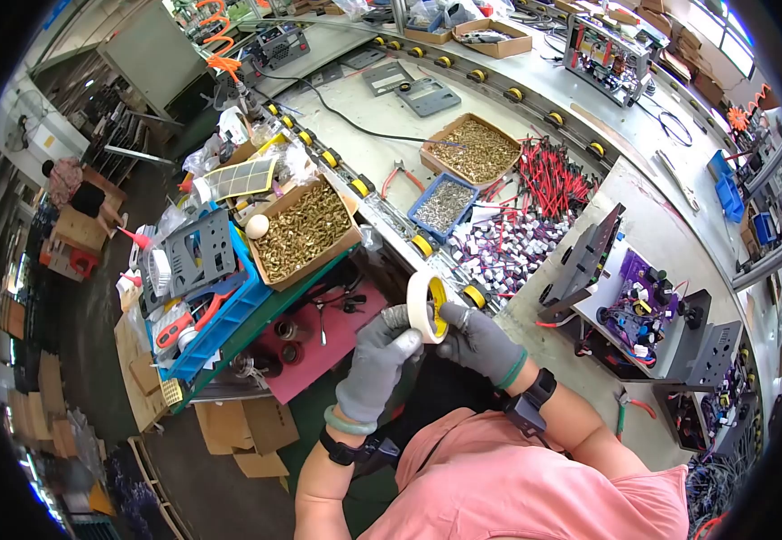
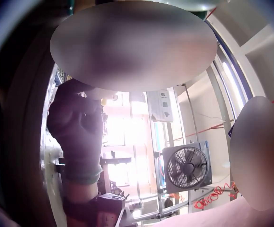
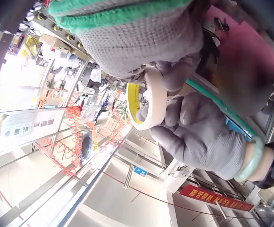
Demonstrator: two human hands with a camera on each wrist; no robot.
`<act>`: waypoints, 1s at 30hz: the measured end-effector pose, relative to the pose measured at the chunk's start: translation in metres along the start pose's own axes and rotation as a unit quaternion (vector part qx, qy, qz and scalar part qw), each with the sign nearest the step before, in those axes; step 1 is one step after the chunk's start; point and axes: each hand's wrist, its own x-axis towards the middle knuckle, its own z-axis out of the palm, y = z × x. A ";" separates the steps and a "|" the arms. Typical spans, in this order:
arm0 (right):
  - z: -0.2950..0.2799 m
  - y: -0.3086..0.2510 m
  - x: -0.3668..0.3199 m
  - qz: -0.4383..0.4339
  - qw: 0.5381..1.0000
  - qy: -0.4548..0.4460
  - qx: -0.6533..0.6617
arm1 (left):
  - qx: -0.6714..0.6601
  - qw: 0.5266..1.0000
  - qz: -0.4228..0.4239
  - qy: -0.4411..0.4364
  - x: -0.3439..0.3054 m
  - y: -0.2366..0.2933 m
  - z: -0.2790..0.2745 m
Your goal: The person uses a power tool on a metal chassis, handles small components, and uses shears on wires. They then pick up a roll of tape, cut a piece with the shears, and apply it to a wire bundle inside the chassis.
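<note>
Both gloved hands meet at a roll of white tape (image 1: 422, 307) with a yellow inner core, held upright in front of the chest. The left hand (image 1: 377, 360) pinches its near left side between thumb and fingers. The right hand (image 1: 484, 344) grips the roll's right side, fingers curled at the rim. In the right wrist view the tape roll (image 3: 156, 98) sits between the right hand (image 3: 132, 40) above and the left hand (image 3: 205, 135) below. The left wrist view shows a dark, backlit glove (image 2: 75, 127); the tape there is mostly hidden.
Beyond the hands are a cardboard box of brass parts (image 1: 305, 236), a blue tray of small metal parts (image 1: 445, 206), white connectors (image 1: 508, 252) and red-black wires (image 1: 557, 180). A blue crate (image 1: 215, 319) stands left; an opened metal chassis (image 1: 643, 310) stands right.
</note>
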 end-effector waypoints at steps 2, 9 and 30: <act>0.015 -0.006 -0.004 -0.028 0.999 0.011 -0.037 | 0.061 0.998 0.010 -0.005 -0.004 0.004 0.001; 0.020 -0.019 -0.008 -0.133 0.953 0.072 -0.262 | 0.077 0.994 0.074 0.017 -0.008 -0.002 -0.016; 0.039 -0.035 -0.020 -0.232 0.792 -0.132 -0.549 | 0.160 0.986 0.042 -0.006 -0.006 0.025 -0.036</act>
